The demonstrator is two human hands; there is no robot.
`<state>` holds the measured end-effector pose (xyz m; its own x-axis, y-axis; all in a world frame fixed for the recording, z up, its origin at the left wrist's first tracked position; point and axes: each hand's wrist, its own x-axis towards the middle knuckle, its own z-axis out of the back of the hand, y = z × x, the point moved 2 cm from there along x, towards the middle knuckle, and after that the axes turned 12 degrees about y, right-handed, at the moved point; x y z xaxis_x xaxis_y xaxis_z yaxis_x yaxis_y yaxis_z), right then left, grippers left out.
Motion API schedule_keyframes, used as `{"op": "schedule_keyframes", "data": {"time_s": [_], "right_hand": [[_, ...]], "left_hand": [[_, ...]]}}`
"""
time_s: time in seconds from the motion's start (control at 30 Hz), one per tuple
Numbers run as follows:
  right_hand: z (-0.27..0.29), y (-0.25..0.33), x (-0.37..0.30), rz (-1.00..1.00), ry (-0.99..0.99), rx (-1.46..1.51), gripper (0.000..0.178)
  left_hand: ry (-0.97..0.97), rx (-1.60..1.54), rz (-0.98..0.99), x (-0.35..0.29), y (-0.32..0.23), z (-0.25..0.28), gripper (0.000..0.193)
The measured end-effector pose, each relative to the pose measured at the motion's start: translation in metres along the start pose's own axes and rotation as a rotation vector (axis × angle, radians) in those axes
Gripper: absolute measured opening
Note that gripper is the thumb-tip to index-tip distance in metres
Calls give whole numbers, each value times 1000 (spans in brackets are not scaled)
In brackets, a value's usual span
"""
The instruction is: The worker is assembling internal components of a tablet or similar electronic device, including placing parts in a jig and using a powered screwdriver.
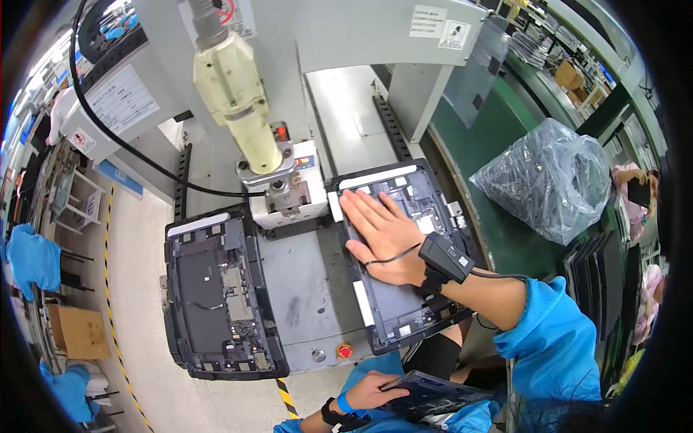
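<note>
My right hand point(382, 238) lies flat with fingers spread on an opened tablet-like device point(404, 299), which shows white strips and inner parts. It sits in a black tray fixture point(451, 180) on the right of the grey machine table. My left hand point(369, 392) is low in front, thumb on top, gripping the edge of a dark flat electronic panel point(440, 395) held near my body. In a second black tray fixture point(170, 317) on the left lies another opened device point(202, 274) with its circuit board showing; neither hand touches it.
Between the trays stands a cream press head point(238, 101) over a white block point(310, 191). A red button point(345, 351) and a metal button point(318, 355) sit at the table's front edge. To the right are a plastic-bagged bundle point(548, 180) and stacked dark panels point(595, 281).
</note>
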<state>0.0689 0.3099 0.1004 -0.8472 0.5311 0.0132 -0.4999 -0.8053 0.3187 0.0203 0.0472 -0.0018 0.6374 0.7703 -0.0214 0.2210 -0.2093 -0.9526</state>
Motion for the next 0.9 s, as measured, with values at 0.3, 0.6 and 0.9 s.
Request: {"op": "schedule_keyframes", "data": {"time_s": [0.3, 0.6, 0.9], "right_hand": [[7, -17, -29, -110, -66, -30, 67], [6, -36, -60, -282, -238, -148, 72], [26, 6, -187, -351, -930, 522, 26]], "left_hand": [[18, 147, 158, -8, -2, 1, 21], [-181, 269, 187, -32, -10, -17, 20], [-385, 183, 100, -67, 12, -26, 27]]}}
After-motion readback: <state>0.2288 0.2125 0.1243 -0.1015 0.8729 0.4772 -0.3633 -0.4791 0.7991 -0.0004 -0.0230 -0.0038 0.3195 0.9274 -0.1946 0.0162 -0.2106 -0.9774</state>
